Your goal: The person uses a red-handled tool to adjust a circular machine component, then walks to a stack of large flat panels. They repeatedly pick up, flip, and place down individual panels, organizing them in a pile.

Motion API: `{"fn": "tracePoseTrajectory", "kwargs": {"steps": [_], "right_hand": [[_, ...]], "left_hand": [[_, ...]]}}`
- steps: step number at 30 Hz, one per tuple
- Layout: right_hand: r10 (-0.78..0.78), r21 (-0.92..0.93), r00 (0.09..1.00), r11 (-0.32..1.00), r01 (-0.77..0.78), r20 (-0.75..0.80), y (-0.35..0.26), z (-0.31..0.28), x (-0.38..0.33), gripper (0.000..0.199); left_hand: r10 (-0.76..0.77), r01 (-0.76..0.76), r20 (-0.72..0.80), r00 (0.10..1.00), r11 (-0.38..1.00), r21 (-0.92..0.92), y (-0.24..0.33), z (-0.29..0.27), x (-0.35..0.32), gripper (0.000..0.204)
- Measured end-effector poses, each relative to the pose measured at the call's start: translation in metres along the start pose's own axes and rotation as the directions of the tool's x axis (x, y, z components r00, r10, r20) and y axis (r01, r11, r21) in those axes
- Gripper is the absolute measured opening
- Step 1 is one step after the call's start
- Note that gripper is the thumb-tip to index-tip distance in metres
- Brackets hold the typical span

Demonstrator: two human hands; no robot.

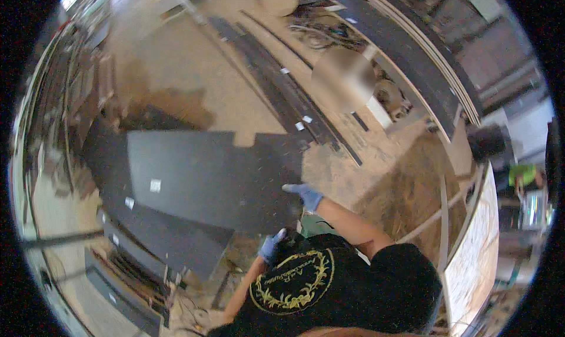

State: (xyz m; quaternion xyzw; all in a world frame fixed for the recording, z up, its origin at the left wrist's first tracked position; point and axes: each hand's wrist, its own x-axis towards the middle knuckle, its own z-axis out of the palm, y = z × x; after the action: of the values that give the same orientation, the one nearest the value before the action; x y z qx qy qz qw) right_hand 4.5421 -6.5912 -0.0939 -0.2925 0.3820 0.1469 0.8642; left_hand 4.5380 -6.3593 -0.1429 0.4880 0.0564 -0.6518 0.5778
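Note:
A large dark grey panel [200,166] lies in front of me, with a small notch in its far edge and a white label [155,186] on its face. My right hand [306,197], in a blue glove, grips the panel's right edge with the thumb on top. Closer to my body, my left hand [271,246], also gloved in blue, is closed at the near right corner, thumb pointing up. The fingers of both hands are mostly hidden. Under the near left side of the panel is another dark sheet [188,234] with a label.
Long dark strips [282,81] with white labels lie on the dusty floor ahead. A stack of dark sheets [406,57] stands at the far right. A pale board [478,243] rises close on my right. Long pieces [56,119] line the left side. Bright green clothing [522,175] shows far right.

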Motion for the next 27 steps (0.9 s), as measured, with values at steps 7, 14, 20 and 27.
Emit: {"fn": "tracePoseTrajectory", "kwargs": {"steps": [7, 14, 20, 27], "right_hand": [[-0.332, -0.25, 0.936, 0.922, 0.295, -0.121, -0.08, -0.044, -0.107, 0.046], [-0.463, 0.056, 0.881, 0.881, 0.469, -0.096, -0.124, -0.133, -0.218, 0.051], [-0.617, -0.085, 0.737, 0.78, 0.621, -0.276, -0.132, -0.223, -0.294, 0.053], [-0.641, 0.015, 0.58, 0.664, 0.747, -0.503, -0.098, -0.264, -0.337, 0.055]], "left_hand": [[0.278, -0.511, -0.442, 0.853, 0.615, -0.6, 0.062, -0.012, 0.005, 0.062], [0.312, -0.566, -0.568, 0.761, 0.747, -0.349, 0.095, -0.014, 0.031, 0.038], [0.236, -0.355, -0.309, 0.921, 0.835, -0.421, 0.075, 0.039, 0.099, 0.032], [0.301, -0.265, 0.045, 0.952, 0.891, -0.368, 0.134, 0.122, 0.176, 0.033]]}}
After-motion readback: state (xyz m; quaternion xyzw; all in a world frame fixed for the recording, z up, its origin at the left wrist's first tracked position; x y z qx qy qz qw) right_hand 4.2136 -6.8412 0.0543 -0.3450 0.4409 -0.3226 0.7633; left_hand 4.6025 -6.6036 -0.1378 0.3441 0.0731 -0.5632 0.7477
